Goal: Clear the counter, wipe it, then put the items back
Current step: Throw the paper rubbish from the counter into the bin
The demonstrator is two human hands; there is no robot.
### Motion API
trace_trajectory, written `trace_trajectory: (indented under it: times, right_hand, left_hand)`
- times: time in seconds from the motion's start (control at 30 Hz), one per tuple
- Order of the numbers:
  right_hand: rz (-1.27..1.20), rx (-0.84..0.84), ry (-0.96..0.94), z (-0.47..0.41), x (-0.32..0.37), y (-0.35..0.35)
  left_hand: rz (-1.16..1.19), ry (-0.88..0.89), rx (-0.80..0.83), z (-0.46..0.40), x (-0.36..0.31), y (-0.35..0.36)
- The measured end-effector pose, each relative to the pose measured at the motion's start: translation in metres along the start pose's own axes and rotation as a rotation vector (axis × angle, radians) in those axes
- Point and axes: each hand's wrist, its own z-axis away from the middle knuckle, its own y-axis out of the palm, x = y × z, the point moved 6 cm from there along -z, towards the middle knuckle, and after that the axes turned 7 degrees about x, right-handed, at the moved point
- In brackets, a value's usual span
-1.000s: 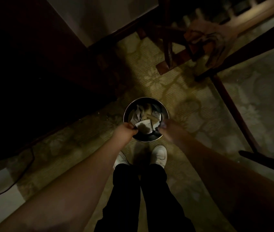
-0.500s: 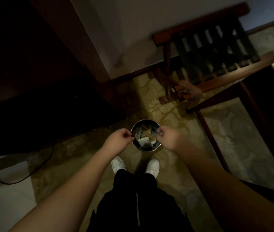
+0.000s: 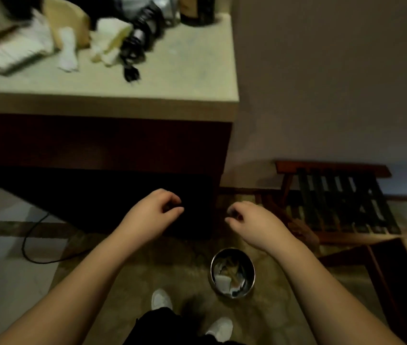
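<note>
No readable writing or brand anywhere; the frame is blurred, worst in the upper left.

Counter (image 3: 172, 78) fills the upper left; its front edge runs across mid-left and its right corner ends at upper centre against the wall. Clutter is packed on the back-left part: pale papers or packets (image 3: 15, 51), a white cloth-like strip (image 3: 68, 49), a black corded device (image 3: 137, 43), and a dark bottle (image 3: 197, 8) at the top edge. The counter's front-right strip is bare.

Metal bin (image 3: 232, 272) stands on the carpet at lower centre-right, scraps inside, just ahead of two white shoes (image 3: 161, 300). A slatted wooden rack (image 3: 341, 200) sits at right, against the wall. A black cable (image 3: 30, 242) loops on the floor at left.

Left hand (image 3: 151, 212) and right hand (image 3: 254, 221) are both at mid-frame, apart, in the air in front of the dark cabinet face. Fingers are loosely curled on each, nothing held, touching nothing. The right hand is above the bin in frame, clear of its rim.
</note>
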Motion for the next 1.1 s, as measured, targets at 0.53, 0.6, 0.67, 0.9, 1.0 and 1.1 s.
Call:
trace_trajectory:
  times: [0.53,0.6,0.67,0.9,1.0,1.1]
  right_hand:
    - [0.106,0.027,-0.320,-0.047,0.218,-0.073]
    - [0.126,-0.036,-0.350,-0.050,0.249,-0.092]
    - [0.131,-0.105,-0.362,-0.057,0.276,-0.114]
    - [0.264,-0.405,-0.269,-0.132,0.324,-0.201]
    - [0.395,-0.423,-0.131,-0.179,0.322,-0.226]
    - [0.532,-0.405,0.021,-0.214,0.320,-0.240]
  left_hand:
    - [0.106,0.054,-0.393,0.068,0.096,-0.200]
    - [0.121,0.098,-0.474,0.070,0.099,-0.233]
    - [0.116,0.130,-0.548,0.068,0.101,-0.266]
    - [-0.069,0.189,-0.602,0.027,0.091,-0.336]
    - [-0.157,0.284,-0.467,-0.010,0.068,-0.329]
    - [-0.258,0.235,-0.410,-0.054,0.052,-0.323]
